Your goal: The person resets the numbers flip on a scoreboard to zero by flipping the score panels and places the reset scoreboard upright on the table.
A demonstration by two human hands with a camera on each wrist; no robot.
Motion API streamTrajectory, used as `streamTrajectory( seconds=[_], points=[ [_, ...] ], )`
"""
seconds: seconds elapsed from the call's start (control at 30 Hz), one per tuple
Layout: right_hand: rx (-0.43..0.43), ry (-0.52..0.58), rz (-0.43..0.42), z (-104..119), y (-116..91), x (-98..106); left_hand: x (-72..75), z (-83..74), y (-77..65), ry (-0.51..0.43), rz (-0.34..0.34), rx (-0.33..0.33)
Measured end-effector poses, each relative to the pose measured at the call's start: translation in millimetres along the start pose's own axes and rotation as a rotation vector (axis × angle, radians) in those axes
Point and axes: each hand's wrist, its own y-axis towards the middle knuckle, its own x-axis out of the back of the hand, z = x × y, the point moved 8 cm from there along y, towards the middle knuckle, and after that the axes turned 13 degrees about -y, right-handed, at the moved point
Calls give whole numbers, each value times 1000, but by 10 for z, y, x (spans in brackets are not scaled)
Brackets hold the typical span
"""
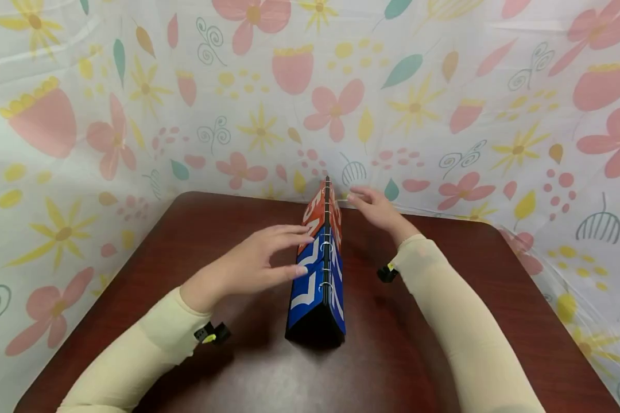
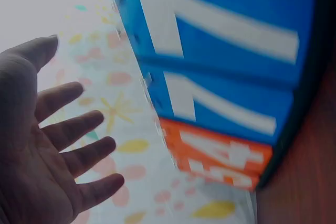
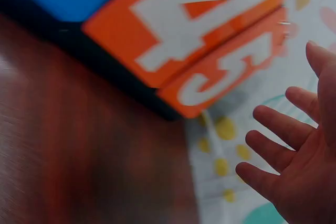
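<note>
A flip scoreboard point(image 1: 310, 281) stands tent-like on the table, its end toward me. Wire rings along its top ridge carry blue cards on the near half and orange cards on the far half, with white digits. In the left wrist view, blue cards point(image 2: 236, 19) reading 7 come before orange ones. My left hand point(image 1: 253, 261) is beside the near left face, fingers spread and holding nothing. To the right of the far end, my right hand point(image 1: 379, 212) hovers with loosely extended fingers. An orange card point(image 3: 173, 51) with a 4 faces it in the right wrist view.
The dark reddish-brown table point(image 1: 227, 367) has rounded far corners. Behind and around it hangs a white curtain point(image 1: 439, 137) printed with flowers and leaves. Small black cameras point(image 1: 387, 273) are strapped at both sleeve cuffs.
</note>
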Motion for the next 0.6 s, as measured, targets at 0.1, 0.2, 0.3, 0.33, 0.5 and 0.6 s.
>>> streamTrajectory(
  seconds=[0.1,0.2,0.3,0.33,0.5,0.6],
  points=[
    [-1,43,-5,-71,21,-194,-140,-153,-37,9,24,-75],
    [-5,79,-4,-114,53,-350,-251,-252,-63,30,46,-117],
    [-28,98,4,-164,69,-479,-327,-305,-85,55,65,-117],
    [-33,102,5,-179,70,-513,-347,-314,-91,64,71,-116],
    [-43,134,-6,-284,84,-648,-443,-327,-109,105,82,-137],
    [-62,168,-13,-357,91,-709,-500,-315,-117,137,74,-159]
  ],
)
